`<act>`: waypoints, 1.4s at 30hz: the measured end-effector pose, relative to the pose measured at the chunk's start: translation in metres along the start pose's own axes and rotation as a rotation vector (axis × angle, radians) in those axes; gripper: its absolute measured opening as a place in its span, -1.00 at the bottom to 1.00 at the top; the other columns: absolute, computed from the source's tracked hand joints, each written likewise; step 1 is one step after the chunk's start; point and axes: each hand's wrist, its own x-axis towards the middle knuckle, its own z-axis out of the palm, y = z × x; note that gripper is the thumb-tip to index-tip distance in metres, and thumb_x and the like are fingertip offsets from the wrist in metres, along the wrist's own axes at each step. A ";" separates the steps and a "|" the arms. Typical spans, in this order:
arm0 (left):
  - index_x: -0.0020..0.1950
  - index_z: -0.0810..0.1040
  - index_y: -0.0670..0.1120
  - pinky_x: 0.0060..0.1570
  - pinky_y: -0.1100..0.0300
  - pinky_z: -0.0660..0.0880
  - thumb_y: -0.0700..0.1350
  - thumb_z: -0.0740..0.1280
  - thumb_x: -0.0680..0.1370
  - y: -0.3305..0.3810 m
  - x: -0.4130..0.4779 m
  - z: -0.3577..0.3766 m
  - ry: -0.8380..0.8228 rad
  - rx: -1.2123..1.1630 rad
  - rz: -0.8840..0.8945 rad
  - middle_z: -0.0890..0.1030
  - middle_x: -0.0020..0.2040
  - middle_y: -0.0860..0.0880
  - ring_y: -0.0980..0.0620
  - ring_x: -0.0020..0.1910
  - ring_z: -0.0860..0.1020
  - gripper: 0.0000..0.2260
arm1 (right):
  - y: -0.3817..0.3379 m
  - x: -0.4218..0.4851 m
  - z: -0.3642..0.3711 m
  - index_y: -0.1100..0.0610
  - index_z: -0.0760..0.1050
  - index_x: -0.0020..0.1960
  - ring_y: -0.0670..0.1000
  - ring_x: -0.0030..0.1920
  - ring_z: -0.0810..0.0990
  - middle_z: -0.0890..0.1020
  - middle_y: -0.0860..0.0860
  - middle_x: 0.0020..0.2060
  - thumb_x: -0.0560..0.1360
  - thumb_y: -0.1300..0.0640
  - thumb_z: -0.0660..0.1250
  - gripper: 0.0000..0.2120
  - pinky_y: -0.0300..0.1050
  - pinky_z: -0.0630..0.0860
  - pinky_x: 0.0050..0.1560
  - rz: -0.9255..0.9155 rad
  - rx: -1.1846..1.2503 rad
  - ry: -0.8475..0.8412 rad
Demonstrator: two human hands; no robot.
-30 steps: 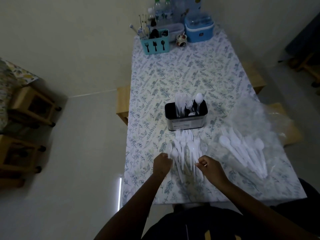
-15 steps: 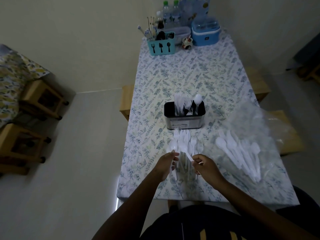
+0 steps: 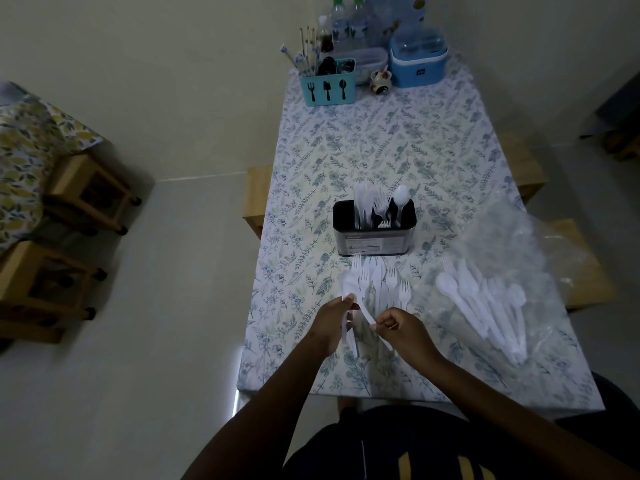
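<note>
A pile of white plastic forks and knives (image 3: pixel 379 285) lies on the floral tablecloth (image 3: pixel 381 147) in front of a black cutlery holder (image 3: pixel 374 233) with white utensils standing in it. My left hand (image 3: pixel 332 323) grips white plastic spoons (image 3: pixel 349 289), bowls pointing up and away. My right hand (image 3: pixel 401 327) pinches the handle of one white utensil (image 3: pixel 367 315) that reaches across toward the left hand. Both hands hover just above the near end of the pile.
More white spoons and forks (image 3: pixel 485 306) lie on a clear plastic bag (image 3: pixel 519 258) at the right. A teal cutlery caddy (image 3: pixel 327 86), bottles and a blue box (image 3: pixel 417 60) stand at the far end. Wooden stools (image 3: pixel 86 195) stand on the floor at left.
Both hands were closed low over the pile. They have lifted spoons out of it, and the left hand now holds the spoons upright while the right pinches one handle.
</note>
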 end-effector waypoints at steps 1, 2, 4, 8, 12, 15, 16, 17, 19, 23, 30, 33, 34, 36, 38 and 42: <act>0.02 0.55 -0.18 -0.17 0.21 0.43 -0.02 0.26 0.62 0.001 0.001 -0.002 0.007 -0.033 -0.007 0.55 -0.08 -0.08 0.03 -0.20 0.48 -0.77 | 0.000 0.001 0.002 0.06 0.54 -0.17 -0.05 -0.23 0.57 0.59 -0.05 -0.28 0.44 0.13 0.42 -0.93 -0.27 0.47 -0.26 0.002 -0.003 -0.015; 0.03 0.55 -0.19 -0.17 0.20 0.43 -0.02 0.25 0.62 0.001 0.003 -0.005 0.007 -0.068 -0.016 0.55 -0.10 -0.08 0.04 -0.23 0.48 -0.76 | 0.001 0.001 0.004 0.07 0.54 -0.16 -0.03 -0.22 0.59 0.60 -0.04 -0.27 0.44 0.14 0.42 -0.94 -0.18 0.52 -0.24 0.006 -0.008 -0.031; 0.08 0.54 -0.21 -0.21 0.22 0.41 -0.02 0.21 0.64 0.001 0.006 -0.009 -0.041 -0.124 -0.028 0.57 -0.15 -0.06 0.09 -0.29 0.49 -0.73 | 0.000 0.002 0.008 0.08 0.55 -0.16 -0.03 -0.24 0.60 0.62 -0.02 -0.27 0.43 0.14 0.42 -0.94 -0.12 0.56 -0.23 0.011 -0.011 -0.046; 0.10 0.52 -0.18 -0.12 0.21 0.42 -0.06 0.22 0.64 0.002 0.010 -0.015 -0.111 -0.179 -0.048 0.65 0.01 -0.08 0.06 -0.10 0.57 -0.79 | -0.009 0.006 0.014 0.08 0.52 -0.23 -0.15 -0.40 0.55 0.59 -0.03 -0.37 0.39 0.14 0.47 -0.87 -0.30 0.45 -0.38 0.018 0.037 -0.034; -0.03 0.50 -0.18 -0.13 0.19 0.41 -0.12 0.16 0.66 0.010 0.010 -0.022 -0.079 -0.305 -0.071 0.58 -0.06 -0.10 0.03 -0.15 0.54 -0.81 | -0.014 0.011 0.024 0.10 0.53 -0.20 -0.05 -0.30 0.58 0.61 0.02 -0.31 0.37 0.13 0.50 -0.86 -0.26 0.47 -0.33 0.034 0.030 -0.028; -0.10 0.49 -0.15 -0.13 0.16 0.45 -0.07 0.17 0.65 0.013 0.016 -0.035 -0.017 -0.340 -0.069 0.56 -0.17 -0.07 0.01 -0.18 0.53 -0.78 | -0.014 0.012 0.028 0.11 0.53 -0.19 -0.05 -0.24 0.56 0.61 -0.01 -0.28 0.39 0.14 0.48 -0.88 -0.39 0.40 -0.34 0.034 0.005 -0.017; -0.14 0.47 -0.14 -0.13 0.13 0.46 -0.06 0.18 0.65 0.013 0.018 -0.040 -0.003 -0.357 -0.069 0.55 -0.22 -0.06 0.01 -0.21 0.55 -0.77 | -0.014 0.012 0.029 0.10 0.53 -0.21 -0.06 -0.23 0.56 0.60 -0.04 -0.29 0.39 0.14 0.47 -0.88 -0.42 0.40 -0.35 0.033 -0.012 -0.011; -0.16 0.45 -0.13 -0.14 0.12 0.47 -0.05 0.18 0.65 0.013 0.020 -0.044 0.010 -0.381 -0.071 0.53 -0.28 -0.04 0.01 -0.26 0.55 -0.75 | -0.012 0.013 0.030 0.08 0.53 -0.22 -0.09 -0.24 0.56 0.59 -0.07 -0.31 0.39 0.14 0.47 -0.88 -0.44 0.39 -0.36 0.035 -0.030 -0.005; -0.20 0.42 -0.13 -0.20 0.13 0.48 -0.05 0.17 0.66 0.013 0.024 -0.050 0.043 -0.428 -0.070 0.49 -0.39 -0.01 0.01 -0.35 0.50 -0.73 | -0.011 0.015 0.035 0.04 0.53 -0.25 -0.15 -0.25 0.56 0.59 -0.13 -0.32 0.40 0.15 0.46 -0.88 -0.44 0.39 -0.34 0.041 -0.090 -0.007; -0.18 0.45 -0.12 -0.36 0.22 0.40 -0.02 0.16 0.66 0.012 0.025 -0.057 0.038 -0.456 -0.066 0.41 -0.39 0.00 0.10 -0.48 0.36 -0.72 | -0.007 0.023 0.050 0.04 0.57 -0.25 -0.12 -0.25 0.57 0.60 -0.11 -0.31 0.42 0.20 0.39 -0.90 -0.26 0.46 -0.25 -0.020 -0.282 -0.060; -0.07 0.49 -0.17 -0.25 0.23 0.45 -0.17 0.16 0.66 0.013 0.029 -0.067 -0.052 -0.417 -0.100 0.48 -0.22 -0.06 0.07 -0.30 0.45 -0.82 | 0.000 0.026 0.077 0.04 0.34 -0.33 -0.07 -0.34 0.45 0.43 -0.07 -0.35 0.38 0.30 0.32 -0.76 -0.29 0.27 -0.45 -0.020 -0.628 -0.037; -0.16 0.49 -0.13 -0.17 0.21 0.47 -0.04 0.16 0.66 0.010 0.028 -0.069 -0.061 -0.391 -0.074 0.51 -0.28 -0.04 0.05 -0.28 0.48 -0.72 | 0.004 0.026 0.081 0.05 0.37 -0.28 -0.03 -0.28 0.49 0.42 -0.07 -0.33 0.42 0.28 0.31 -0.80 -0.31 0.20 -0.45 0.005 -0.633 -0.027; -0.17 0.48 -0.13 -0.21 0.22 0.46 -0.01 0.16 0.66 0.010 0.028 -0.069 -0.045 -0.376 -0.070 0.49 -0.30 -0.04 0.06 -0.31 0.47 -0.71 | 0.005 0.027 0.082 0.07 0.43 -0.23 -0.01 -0.23 0.52 0.46 -0.04 -0.28 0.44 0.24 0.31 -0.87 -0.29 0.26 -0.41 0.013 -0.648 -0.018; -0.17 0.47 -0.12 -0.31 0.25 0.43 0.02 0.15 0.66 0.010 0.028 -0.070 -0.005 -0.336 -0.062 0.46 -0.31 -0.02 0.10 -0.38 0.44 -0.69 | 0.005 0.027 0.083 0.15 0.51 -0.08 0.04 -0.11 0.56 0.53 0.03 -0.14 0.47 0.19 0.29 -0.95 -0.21 0.39 -0.27 0.005 -0.682 -0.030; -0.13 0.50 -0.14 -0.37 0.26 0.41 0.03 0.14 0.66 0.009 0.028 -0.070 0.029 -0.306 -0.060 0.45 -0.32 -0.02 0.10 -0.41 0.41 -0.69 | 0.004 0.026 0.083 0.19 0.51 0.00 0.06 -0.05 0.57 0.55 0.07 -0.06 0.47 0.23 0.25 -0.87 -0.14 0.46 -0.17 -0.023 -0.738 -0.064; -0.08 0.53 -0.19 -0.39 0.25 0.38 0.02 0.15 0.66 0.010 0.028 -0.070 0.066 -0.345 -0.065 0.44 -0.32 -0.04 0.08 -0.39 0.37 -0.68 | 0.002 0.027 0.079 0.19 0.49 0.02 0.05 -0.06 0.57 0.54 0.08 -0.04 0.47 0.23 0.25 -0.85 -0.14 0.48 -0.16 -0.055 -0.792 -0.069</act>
